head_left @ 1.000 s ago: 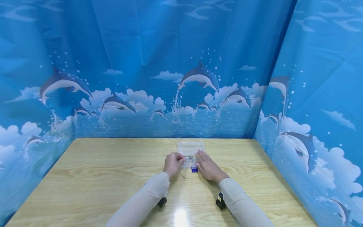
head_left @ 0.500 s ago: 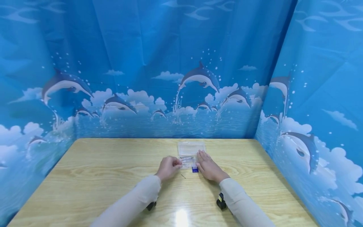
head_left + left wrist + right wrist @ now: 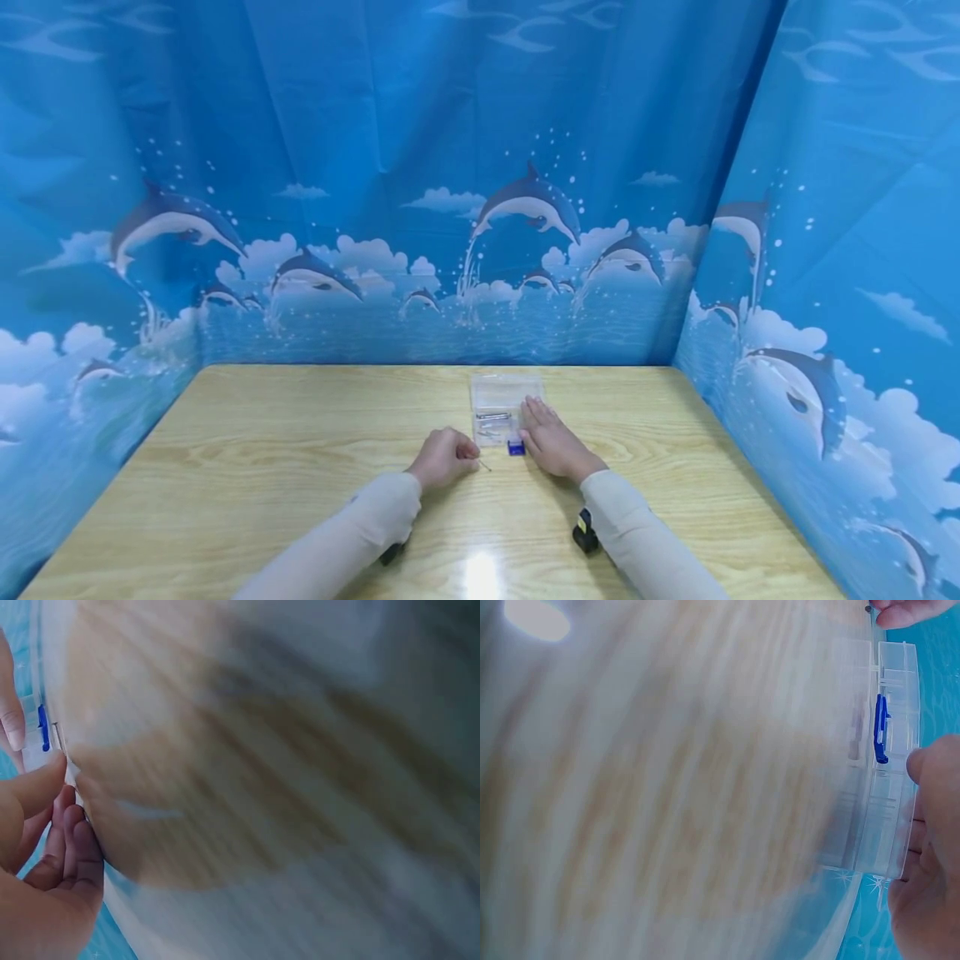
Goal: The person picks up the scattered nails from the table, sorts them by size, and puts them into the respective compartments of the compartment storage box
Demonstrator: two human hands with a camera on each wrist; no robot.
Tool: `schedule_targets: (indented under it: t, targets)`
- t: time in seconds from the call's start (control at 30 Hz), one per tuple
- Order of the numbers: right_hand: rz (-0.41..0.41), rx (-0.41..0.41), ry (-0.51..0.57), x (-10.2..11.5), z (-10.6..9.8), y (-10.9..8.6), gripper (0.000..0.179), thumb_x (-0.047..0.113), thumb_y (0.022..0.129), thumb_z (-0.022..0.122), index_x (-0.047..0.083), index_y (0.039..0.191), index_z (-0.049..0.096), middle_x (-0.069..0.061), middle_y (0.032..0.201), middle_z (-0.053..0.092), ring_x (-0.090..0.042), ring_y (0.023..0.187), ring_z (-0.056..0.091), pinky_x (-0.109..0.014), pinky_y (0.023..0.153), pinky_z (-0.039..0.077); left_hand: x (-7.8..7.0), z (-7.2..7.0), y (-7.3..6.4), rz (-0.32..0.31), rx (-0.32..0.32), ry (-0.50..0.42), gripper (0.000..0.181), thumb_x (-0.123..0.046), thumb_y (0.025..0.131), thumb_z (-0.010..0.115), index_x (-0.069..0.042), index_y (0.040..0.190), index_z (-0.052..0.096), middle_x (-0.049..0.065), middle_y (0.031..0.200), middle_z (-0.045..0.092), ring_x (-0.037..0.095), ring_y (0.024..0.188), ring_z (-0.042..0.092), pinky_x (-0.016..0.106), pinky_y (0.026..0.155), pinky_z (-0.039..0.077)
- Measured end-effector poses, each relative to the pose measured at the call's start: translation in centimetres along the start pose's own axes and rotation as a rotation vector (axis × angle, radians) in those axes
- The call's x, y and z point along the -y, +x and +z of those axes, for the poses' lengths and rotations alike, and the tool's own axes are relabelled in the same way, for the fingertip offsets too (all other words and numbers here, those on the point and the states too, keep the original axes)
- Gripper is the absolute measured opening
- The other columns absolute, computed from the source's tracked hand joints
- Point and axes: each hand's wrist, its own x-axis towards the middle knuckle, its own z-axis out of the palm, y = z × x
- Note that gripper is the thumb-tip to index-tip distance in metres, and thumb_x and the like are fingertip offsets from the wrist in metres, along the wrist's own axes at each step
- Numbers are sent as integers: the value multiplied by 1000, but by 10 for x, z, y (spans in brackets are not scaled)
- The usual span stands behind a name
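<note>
My left hand [image 3: 446,458] is low over the table in the head view, its thumb and fingertips drawn together at one end of a thin dark metal pin [image 3: 486,466]. Whether they pinch it I cannot tell. Just beyond lies a clear plastic case [image 3: 504,393] with its lid folded back and a blue latch [image 3: 516,448] at the front. Inside are a shiny metal rod [image 3: 492,417] and several thin metal pieces [image 3: 487,433]. My right hand [image 3: 555,442] rests along the case's right side, fingers straight, the thumb touching the case wall in the right wrist view.
The wooden table [image 3: 300,467] runs back to a blue dolphin-print curtain [image 3: 360,192], which also hangs along both sides. Black wrist devices [image 3: 585,532] sit below the sleeves. A bright light reflection lies on the wood near the front.
My left hand has left the metal rod in the case, moving back over the front compartment, then toward me to the pin on the table. My right hand has stayed in place.
</note>
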Motion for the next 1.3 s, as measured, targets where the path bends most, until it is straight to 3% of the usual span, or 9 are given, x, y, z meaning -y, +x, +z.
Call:
schedule_targets:
  t: [0.47, 0.93, 1.3]
  targets:
    - [-6, -21, -5, 0, 2, 0, 55, 26, 105, 35, -8, 146, 23, -24, 155, 19, -36, 144, 16, -47, 117, 16, 5, 4, 1, 48, -10, 4, 4, -7, 77, 79, -8, 77, 75, -1, 71, 70, 3, 62, 56, 20, 61, 47]
    - [7, -3, -3, -1, 0, 2, 56, 28, 105, 33, -6, 148, 21, -23, 156, 17, -35, 145, 14, -46, 118, 14, -1, 7, 6, -60, 41, 50, 9, -5, 82, 72, -10, 75, 72, -5, 70, 65, 7, 64, 54, 22, 62, 47]
    - [17, -8, -8, 1, 0, 3, 56, 29, 105, 34, -6, 148, 22, -22, 156, 17, -34, 145, 14, -45, 118, 13, -4, 4, 4, 2, 42, 72, 8, -4, 82, 72, -7, 74, 72, -2, 69, 65, 7, 63, 54, 23, 62, 46]
